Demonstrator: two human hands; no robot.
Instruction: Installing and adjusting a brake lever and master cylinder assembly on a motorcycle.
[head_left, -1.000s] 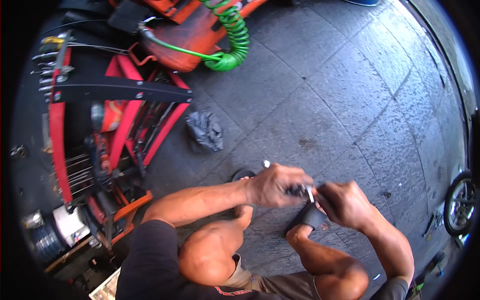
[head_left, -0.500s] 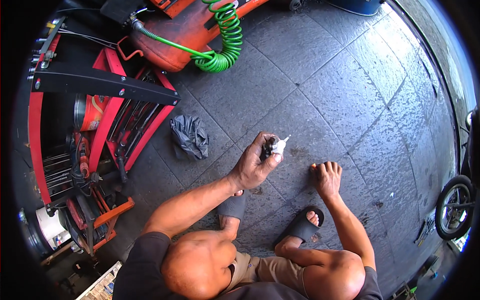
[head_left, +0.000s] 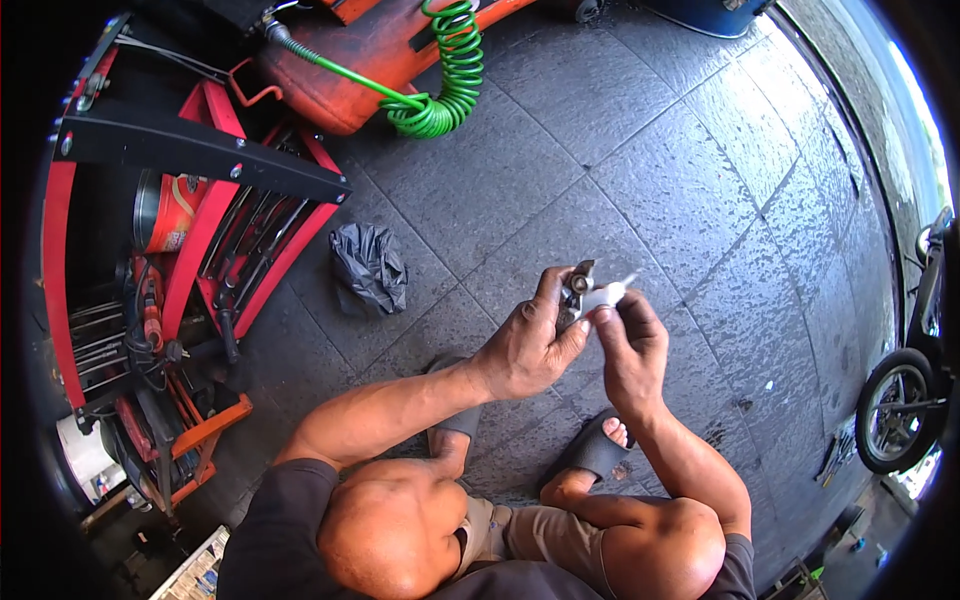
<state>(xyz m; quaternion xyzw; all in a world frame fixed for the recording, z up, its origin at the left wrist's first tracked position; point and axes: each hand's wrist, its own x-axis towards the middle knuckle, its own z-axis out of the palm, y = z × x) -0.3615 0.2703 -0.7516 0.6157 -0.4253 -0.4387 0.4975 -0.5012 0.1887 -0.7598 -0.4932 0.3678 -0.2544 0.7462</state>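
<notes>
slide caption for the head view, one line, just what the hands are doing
Left hand holding a small metal part, right hand at a white piece beside it, above dark floor tiles.

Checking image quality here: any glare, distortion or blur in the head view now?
Head view: glare whitens the floor at upper right; head view: the red rack leg bows near the left edge; head view: the white part between left hand and right hand looks slightly blurred.

Small piece (head_left: pixel 603 297) white, metal part (head_left: pixel 578 285) silvery grey. Coiled hose (head_left: pixel 428 118) vivid green, tank (head_left: pixel 330 85) orange-red, tool rack (head_left: pixel 58 290) red with black crossbar (head_left: pixel 190 147). Floor tiles (head_left: pixel 540 190) dark grey in a diamond grid; shorts (head_left: pixel 550 530) tan, crumpled bag (head_left: pixel 370 268) black, sandals (head_left: pixel 598 455) charcoal.
</notes>
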